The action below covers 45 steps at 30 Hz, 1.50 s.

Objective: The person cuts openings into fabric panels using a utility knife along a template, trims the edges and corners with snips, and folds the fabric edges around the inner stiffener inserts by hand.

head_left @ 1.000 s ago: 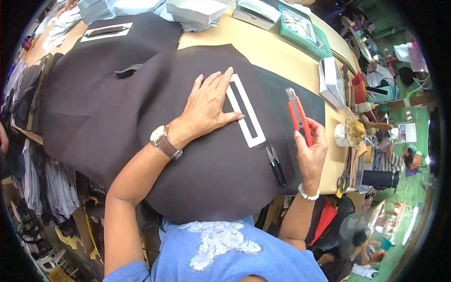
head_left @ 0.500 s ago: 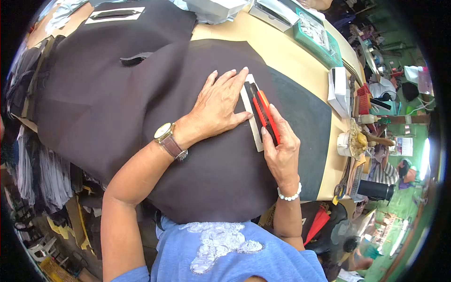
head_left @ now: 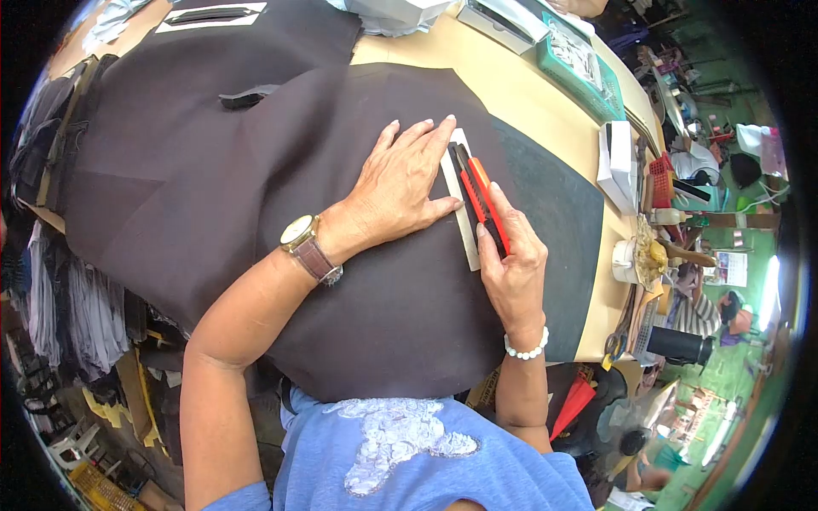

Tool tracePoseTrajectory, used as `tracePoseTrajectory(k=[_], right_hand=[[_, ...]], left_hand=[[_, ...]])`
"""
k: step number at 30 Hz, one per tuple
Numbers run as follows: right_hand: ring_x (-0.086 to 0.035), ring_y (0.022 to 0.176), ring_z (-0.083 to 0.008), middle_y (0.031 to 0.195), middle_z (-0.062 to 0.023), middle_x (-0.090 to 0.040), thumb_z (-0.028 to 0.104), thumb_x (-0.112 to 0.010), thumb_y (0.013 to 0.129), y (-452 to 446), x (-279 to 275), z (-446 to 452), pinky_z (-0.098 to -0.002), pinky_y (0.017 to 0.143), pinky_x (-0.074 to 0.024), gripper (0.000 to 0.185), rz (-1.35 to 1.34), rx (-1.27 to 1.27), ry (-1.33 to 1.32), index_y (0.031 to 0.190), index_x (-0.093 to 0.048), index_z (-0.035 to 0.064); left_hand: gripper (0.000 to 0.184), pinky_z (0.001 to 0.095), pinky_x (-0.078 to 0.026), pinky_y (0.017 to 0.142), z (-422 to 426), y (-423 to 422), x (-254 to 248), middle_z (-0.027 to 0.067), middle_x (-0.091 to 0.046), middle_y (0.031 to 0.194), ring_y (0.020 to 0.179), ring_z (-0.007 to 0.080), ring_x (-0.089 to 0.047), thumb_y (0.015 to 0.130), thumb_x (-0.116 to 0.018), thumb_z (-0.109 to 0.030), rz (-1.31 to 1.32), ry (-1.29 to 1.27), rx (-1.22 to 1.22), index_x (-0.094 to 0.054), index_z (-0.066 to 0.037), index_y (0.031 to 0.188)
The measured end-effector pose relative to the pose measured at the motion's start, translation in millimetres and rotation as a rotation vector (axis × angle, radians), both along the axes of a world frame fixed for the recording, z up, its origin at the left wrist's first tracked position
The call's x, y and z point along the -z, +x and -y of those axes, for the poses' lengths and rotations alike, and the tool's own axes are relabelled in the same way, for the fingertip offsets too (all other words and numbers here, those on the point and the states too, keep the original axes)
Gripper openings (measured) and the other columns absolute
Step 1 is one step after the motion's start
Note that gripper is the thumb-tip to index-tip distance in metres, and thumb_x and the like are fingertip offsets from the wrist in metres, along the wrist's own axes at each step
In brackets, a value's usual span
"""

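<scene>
Dark brown fabric (head_left: 366, 341) is spread over the table. My left hand (head_left: 400, 183) lies flat on it with the fingers stretched out, thumb and fingertips touching the edge of a white strip with a dark slot (head_left: 463, 230). My right hand (head_left: 515, 264) is wrapped round a red utility knife (head_left: 482, 192), which points away from me along the strip. The knife's tip is over the dark slot near the strip's far end; whether it touches the fabric I cannot tell.
A dark mat (head_left: 554, 204) shows beyond the fabric's right side. A second white strip with black pieces (head_left: 210, 15) lies at the far left. Along the right are a green basket (head_left: 588, 81), a white box (head_left: 618, 166) and scissors (head_left: 615, 345). Piled cloth (head_left: 94, 315) hangs at left.
The view has shifted slightly. Both hands keep nearly the same pose, and the knife stays over the strip with little visible movement.
</scene>
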State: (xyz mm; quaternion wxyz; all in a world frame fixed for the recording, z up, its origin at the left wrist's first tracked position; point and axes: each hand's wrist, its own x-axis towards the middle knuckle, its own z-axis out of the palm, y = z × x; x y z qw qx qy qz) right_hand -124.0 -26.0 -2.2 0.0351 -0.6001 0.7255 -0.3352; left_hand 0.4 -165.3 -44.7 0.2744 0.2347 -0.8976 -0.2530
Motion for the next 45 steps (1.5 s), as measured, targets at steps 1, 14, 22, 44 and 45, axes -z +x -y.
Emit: tracePoseTrajectory(k=[1,14,22,44,45], right_hand=[[-0.063,0.077,-0.0308,0.090,-0.0177,-0.062,-0.005,-0.058,0.077,1,-1,0,-0.0373,0.067,-0.0502,0.051,0.003,0.003,0.004,0.126,-0.052,0.0058],[-0.062,0.076,-0.0311,0.081,-0.0158,-0.062,0.007,-0.055,0.081,-7,-78,43,-0.0421,0.069,-0.0501,0.028,-0.528,-0.202,0.278,0.108,-0.061,0.0066],[-0.063,0.085,-0.0286,0.088,-0.0148,-0.063,0.007,-0.058,0.079,-2,-88,48,-0.0383,0.077,-0.0506,0.028,-0.480,-0.130,0.507,0.107,-0.063,0.0065],[-0.064,0.065,-0.0325,0.075,-0.0173,-0.062,0.001,-0.053,0.077,18,-103,-38,-0.0398,0.057,-0.0515,0.042,-0.477,-0.027,0.707,0.119,-0.057,0.0071],[-0.063,0.064,-0.0324,0.074,-0.0169,-0.062,0.001,-0.052,0.078,19,-106,-43,-0.0395,0.057,-0.0514,0.042,-0.473,-0.031,0.720,0.119,-0.057,0.0071]], left_hand=[[0.086,0.0490,-0.024,0.108,0,0,1,0.0207,-0.042,0.135,0.128,0.0325,-0.038,0.074,-0.070,-0.038,-0.005,-0.002,0.001,-0.028,0.000,0.139],[0.091,0.0491,-0.022,0.109,1,-2,-3,0.0175,-0.042,0.136,0.130,0.0298,-0.035,0.073,-0.071,-0.037,0.041,0.022,0.004,-0.023,0.002,0.140],[0.095,0.0486,-0.021,0.109,1,-1,-3,0.0157,-0.047,0.132,0.129,0.0283,-0.036,0.074,-0.071,-0.038,0.050,0.021,0.001,-0.020,0.005,0.140],[0.094,0.0447,-0.020,0.111,0,-2,-5,0.0150,-0.045,0.134,0.129,0.0273,-0.037,0.075,-0.070,-0.042,0.094,0.016,-0.002,-0.022,0.005,0.140],[0.094,0.0447,-0.020,0.111,1,-2,-6,0.0152,-0.045,0.134,0.129,0.0276,-0.037,0.075,-0.071,-0.041,0.096,0.015,-0.003,-0.022,0.004,0.140]])
